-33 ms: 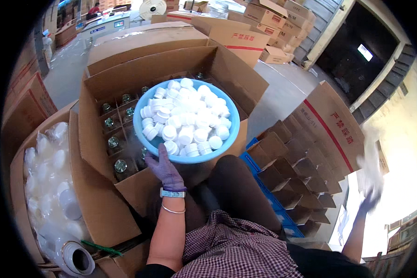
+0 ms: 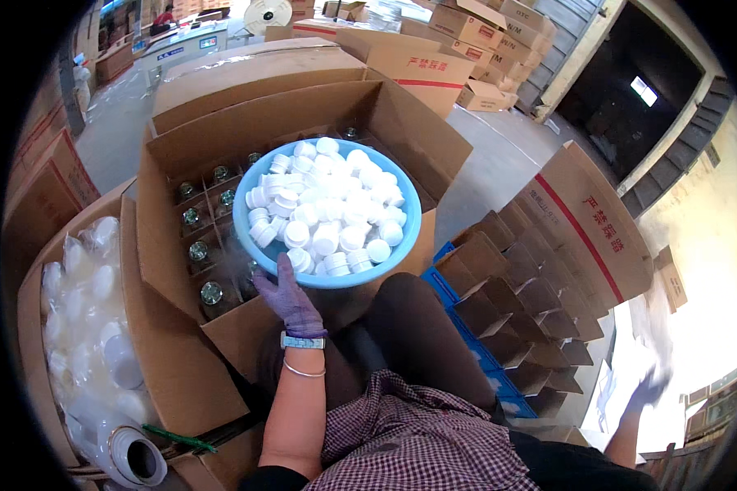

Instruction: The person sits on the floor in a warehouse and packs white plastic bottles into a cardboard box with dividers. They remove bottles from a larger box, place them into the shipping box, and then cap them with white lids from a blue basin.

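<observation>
A light-blue round basin heaped with white plastic caps rests over an open carton. My left hand, in a purple glove, grips the basin's near-left rim, thumb on the edge; the other fingers are partly hidden. In the carton, glass bottles stand between cardboard dividers, several covered by the basin. Far to the right, my gloved right hand is smeared by motion, so its fingers cannot be made out. Above it is a blurred, whitish, see-through sheet or bag.
At left stands a carton with clear bags of white caps and a white roll. Right of my knees, cardboard dividers sit in a blue crate beside a carton flap. Stacked cartons stand behind.
My right hand has moved downward at the far right, and the whitish blur above it has shifted. My left hand and the basin stay as they were.
</observation>
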Motion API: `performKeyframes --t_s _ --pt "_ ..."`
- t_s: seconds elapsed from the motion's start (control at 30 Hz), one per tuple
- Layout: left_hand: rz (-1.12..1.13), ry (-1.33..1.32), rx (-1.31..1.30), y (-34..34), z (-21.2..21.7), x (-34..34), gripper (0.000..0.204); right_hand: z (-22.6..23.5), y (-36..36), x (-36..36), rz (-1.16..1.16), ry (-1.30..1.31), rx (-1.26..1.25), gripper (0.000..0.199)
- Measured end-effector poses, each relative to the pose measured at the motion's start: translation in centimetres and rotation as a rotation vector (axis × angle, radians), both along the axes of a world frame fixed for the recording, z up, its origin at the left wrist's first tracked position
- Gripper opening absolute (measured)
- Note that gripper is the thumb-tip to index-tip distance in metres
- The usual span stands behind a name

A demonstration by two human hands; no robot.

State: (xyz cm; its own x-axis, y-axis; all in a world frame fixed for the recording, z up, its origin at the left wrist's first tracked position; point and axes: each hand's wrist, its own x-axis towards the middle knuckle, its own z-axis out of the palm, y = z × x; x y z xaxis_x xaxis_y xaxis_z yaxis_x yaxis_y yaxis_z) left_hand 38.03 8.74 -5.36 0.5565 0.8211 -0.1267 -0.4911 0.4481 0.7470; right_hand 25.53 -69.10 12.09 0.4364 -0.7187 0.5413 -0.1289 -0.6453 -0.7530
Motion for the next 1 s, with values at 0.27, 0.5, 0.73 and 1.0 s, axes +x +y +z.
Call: performKeyframes --t_s 0.27,0.5,0.73,1.0 --pt "0.011 -0.045 0.015 1.6 1.8 -0.4 0.062 -12.8 2.3 -20.7 -0.453 1.396 -0.036 0.04" --pt "-0.128 -0.025 0.157 6.7 0.2 0.9 0.068 -2.9 25.5 7.8 0.512 0.794 -0.537 0.033" --pt "-0.27 -0.068 0.289 9.3 -1.8 1.9 0.082 -9.4 55.1 36.1 1.175 0.687 -0.074 0.06" --pt "-0.164 0.185 0.466 10.2 2.0 -0.3 0.056 -9.3 58.9 41.5 1.433 0.584 -0.366 0.05"
